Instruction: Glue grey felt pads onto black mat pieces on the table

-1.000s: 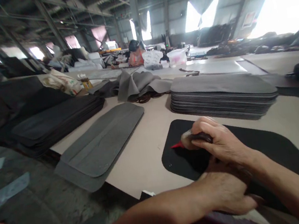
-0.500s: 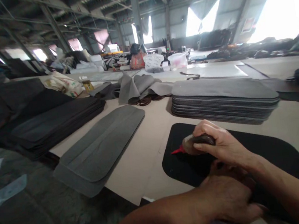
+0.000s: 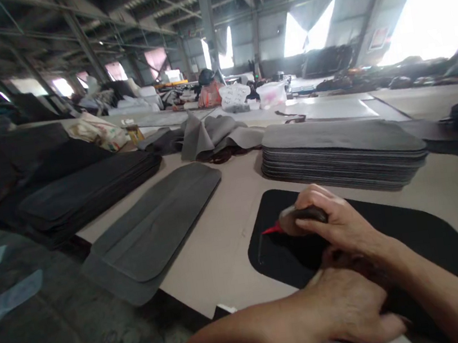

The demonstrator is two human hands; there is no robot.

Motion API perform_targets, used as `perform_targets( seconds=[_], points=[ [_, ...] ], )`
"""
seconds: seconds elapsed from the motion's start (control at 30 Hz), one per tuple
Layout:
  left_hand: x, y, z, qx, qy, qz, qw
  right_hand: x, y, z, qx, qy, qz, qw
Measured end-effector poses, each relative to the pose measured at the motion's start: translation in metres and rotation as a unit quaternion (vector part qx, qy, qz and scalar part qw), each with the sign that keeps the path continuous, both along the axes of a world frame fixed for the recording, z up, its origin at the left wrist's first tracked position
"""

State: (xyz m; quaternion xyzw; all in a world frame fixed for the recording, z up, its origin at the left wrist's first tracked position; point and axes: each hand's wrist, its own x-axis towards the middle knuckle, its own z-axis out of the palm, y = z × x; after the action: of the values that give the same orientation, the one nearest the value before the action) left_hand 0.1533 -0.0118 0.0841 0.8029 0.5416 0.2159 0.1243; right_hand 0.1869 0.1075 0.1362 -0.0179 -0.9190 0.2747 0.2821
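A black rounded panel (image 3: 412,236) lies flat on the pale table (image 3: 225,240) in front of me. My right hand (image 3: 338,221) grips a small bottle with a red nozzle (image 3: 287,224); the nozzle points left, close to the panel's left end. My left hand (image 3: 350,307) rests palm down on the panel's near edge, just below the right hand. What lies under the left palm is hidden.
A stack of grey panels (image 3: 341,153) sits behind the black one. A single grey panel (image 3: 155,227) overhangs the table's left edge, with a dark stack (image 3: 82,192) further left. Loose grey fabric (image 3: 210,131) lies behind. A person (image 3: 206,88) works far off.
The red nozzle has slid slightly left and down toward the panel's left end. Both hands stay in nearly the same place.
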Motion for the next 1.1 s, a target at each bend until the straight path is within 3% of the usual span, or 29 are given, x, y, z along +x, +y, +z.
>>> perform_targets(
  seconds=[0.37,0.57,0.83,1.1],
  points=[
    [0.002,0.004,-0.007,0.013,0.041,0.005,0.999,-0.044,0.058,-0.011,0.121,0.024,-0.186,0.975],
    [0.001,0.003,-0.010,0.035,0.043,0.018,0.998,-0.039,0.069,-0.007,0.144,0.020,-0.215,0.966],
    [0.000,0.000,-0.010,0.036,0.004,0.022,0.999,0.008,0.080,0.008,0.159,-0.028,-0.244,0.956],
    [0.002,0.001,-0.013,0.026,-0.011,0.041,0.999,0.099,0.096,0.017,0.142,-0.077,-0.314,0.935]
  ],
)
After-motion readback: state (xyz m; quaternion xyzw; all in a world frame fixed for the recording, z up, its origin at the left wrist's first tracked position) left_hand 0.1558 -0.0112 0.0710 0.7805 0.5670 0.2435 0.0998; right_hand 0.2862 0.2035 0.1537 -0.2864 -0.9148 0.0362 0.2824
